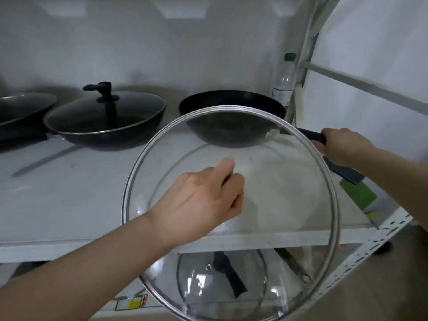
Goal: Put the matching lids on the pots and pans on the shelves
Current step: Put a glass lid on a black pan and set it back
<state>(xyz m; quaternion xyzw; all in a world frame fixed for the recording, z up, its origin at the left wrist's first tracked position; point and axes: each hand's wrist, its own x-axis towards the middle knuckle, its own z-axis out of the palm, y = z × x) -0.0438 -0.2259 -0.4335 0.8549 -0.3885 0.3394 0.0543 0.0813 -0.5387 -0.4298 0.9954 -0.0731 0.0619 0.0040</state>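
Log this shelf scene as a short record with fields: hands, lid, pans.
left hand: grips the glass lid at its centre, lid held tilted before the shelf
right hand: grips the open wok's handle
open wok: no lid, on shelf at right
lidded wok: lid on, centre
third pan: far left, partly cut off

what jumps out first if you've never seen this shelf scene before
The big glass lid fills the middle foreground, held up by the left hand in front of the shelf. Behind it sits an open black wok, its handle gripped by the right hand. Left of it stands a wok already lidded.
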